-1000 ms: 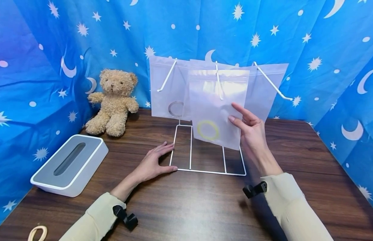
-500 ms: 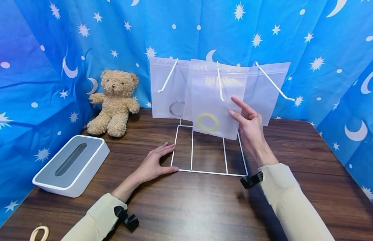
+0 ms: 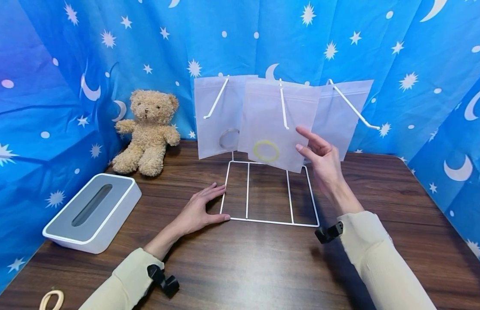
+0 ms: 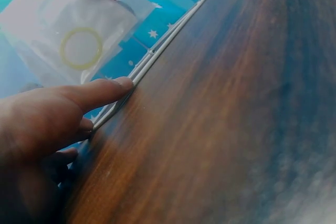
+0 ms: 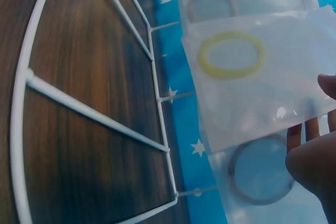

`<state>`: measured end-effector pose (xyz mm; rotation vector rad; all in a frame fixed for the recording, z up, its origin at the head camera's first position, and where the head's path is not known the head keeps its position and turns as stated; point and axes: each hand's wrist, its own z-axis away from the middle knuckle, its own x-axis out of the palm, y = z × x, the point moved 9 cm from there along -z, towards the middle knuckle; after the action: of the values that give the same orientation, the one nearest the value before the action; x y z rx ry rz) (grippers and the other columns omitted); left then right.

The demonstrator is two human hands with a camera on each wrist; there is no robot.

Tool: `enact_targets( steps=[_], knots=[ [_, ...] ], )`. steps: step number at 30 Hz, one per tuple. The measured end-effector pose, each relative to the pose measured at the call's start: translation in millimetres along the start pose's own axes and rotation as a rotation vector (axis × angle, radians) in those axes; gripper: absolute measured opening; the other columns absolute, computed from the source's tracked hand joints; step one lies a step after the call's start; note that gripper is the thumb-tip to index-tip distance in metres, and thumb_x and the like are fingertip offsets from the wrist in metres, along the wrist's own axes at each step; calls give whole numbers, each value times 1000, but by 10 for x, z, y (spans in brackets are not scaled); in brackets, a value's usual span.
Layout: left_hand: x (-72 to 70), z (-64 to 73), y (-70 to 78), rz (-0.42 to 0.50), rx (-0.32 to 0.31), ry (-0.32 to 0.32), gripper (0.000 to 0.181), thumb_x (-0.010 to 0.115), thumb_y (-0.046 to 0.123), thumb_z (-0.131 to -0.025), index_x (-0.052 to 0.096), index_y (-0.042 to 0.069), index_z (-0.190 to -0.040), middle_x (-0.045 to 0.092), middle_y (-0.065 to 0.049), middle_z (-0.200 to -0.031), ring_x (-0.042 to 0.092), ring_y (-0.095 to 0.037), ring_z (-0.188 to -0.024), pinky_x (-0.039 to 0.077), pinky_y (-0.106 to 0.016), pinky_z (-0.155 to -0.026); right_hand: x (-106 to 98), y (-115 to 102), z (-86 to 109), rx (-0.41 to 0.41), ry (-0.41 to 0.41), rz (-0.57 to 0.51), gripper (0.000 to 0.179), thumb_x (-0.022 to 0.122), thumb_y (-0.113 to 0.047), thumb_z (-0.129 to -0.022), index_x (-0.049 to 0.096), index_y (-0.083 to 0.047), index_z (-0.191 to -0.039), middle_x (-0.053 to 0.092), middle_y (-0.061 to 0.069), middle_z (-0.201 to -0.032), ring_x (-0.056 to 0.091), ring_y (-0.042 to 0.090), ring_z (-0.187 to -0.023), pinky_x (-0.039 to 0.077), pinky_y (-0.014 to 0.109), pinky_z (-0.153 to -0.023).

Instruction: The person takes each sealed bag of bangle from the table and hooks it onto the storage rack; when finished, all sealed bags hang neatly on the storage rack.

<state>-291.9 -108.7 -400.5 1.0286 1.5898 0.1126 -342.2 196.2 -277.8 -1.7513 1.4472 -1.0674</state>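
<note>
A frosted zip bag with a yellow ring (image 3: 266, 150) showing in it hangs on the middle hook of a white wire rack (image 3: 263, 220). My right hand (image 3: 323, 157) holds this front bag (image 3: 276, 112) at its right edge; in the right wrist view the thumb lies in front and other fingers run behind the edge. My left hand (image 3: 197, 209), fingers spread, rests at the rack base's front left corner, thumb on the front wire. Similar bags hang behind: a left bag (image 3: 212, 129) showing a greyish ring (image 3: 229, 138), and a right bag (image 3: 336, 116).
White hooks, among them the right hook (image 3: 354, 107), stick out toward me. On the left stand a tissue box (image 3: 119, 219) and a teddy bear (image 3: 147, 129). A beige loop (image 3: 51, 299) lies at the front left of the wooden table (image 3: 255, 271). A starry blue curtain (image 3: 240, 38) hangs behind.
The front bag's lower edge has swung back and up, and the right hand has moved slightly with it. The left bag has shifted slightly on its hook. The left hand has stayed in place.
</note>
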Motion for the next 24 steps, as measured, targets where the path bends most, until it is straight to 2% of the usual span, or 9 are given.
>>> enact_targets(
  steps=[1,3,6,10,14,16,21,24],
  knots=[
    [1,-4,4,2,0,-1,80,80,48,-78,52,9,-143,45,-7,-148,30,-28,-142,21,-59,-110,-22,8,17,7,-1,13,43,69,7,-87,65,-2,-128,70,1,-106,56,10,-95,43,20,-84],
    [4,-12,11,2,1,-3,80,80,48,-78,52,9,-143,45,-7,-148,30,-28,-142,21,-59,-110,-75,28,57,20,0,27,42,69,6,-88,64,-2,-128,64,4,-129,54,15,-117,41,24,-97],
    [9,-20,23,3,2,-5,80,81,46,-78,52,9,-143,45,-7,-148,30,-28,-142,21,-59,-110,-192,60,147,34,29,39,41,68,6,-88,64,-2,-128,61,7,-133,49,20,-129,38,27,-103],
    [17,-23,32,5,2,-11,79,81,46,-78,52,9,-143,45,-7,-148,30,-28,-142,21,-58,-110,-347,76,296,46,76,69,42,68,5,-89,62,1,-130,58,8,-137,50,25,-129,41,26,-101],
    [17,-33,30,9,6,-12,80,80,47,-78,52,9,-142,46,-6,-148,30,-27,-142,21,-57,-111,-477,76,461,90,100,165,44,70,-2,-89,61,-2,-133,57,14,-136,53,26,-126,43,21,-96],
    [8,-39,27,9,10,-7,80,80,47,-78,52,9,-142,46,-6,-148,30,-27,-142,21,-57,-110,-531,73,538,117,99,239,46,71,-7,-90,60,-6,-135,59,13,-134,55,21,-124,44,18,-93],
    [-11,-42,4,7,6,1,82,80,49,-78,52,10,-143,46,-7,-148,30,-27,-142,22,-56,-111,-596,48,711,138,39,433,47,68,-14,-94,57,-8,-139,64,2,-127,58,10,-114,45,15,-87],
    [-20,-33,-17,4,-3,2,83,80,51,-77,50,11,-144,45,-8,-148,31,-28,-142,22,-56,-111,-597,28,819,125,-15,539,46,65,-16,-96,55,-6,-139,63,4,-129,59,5,-111,45,14,-86]
  ],
)
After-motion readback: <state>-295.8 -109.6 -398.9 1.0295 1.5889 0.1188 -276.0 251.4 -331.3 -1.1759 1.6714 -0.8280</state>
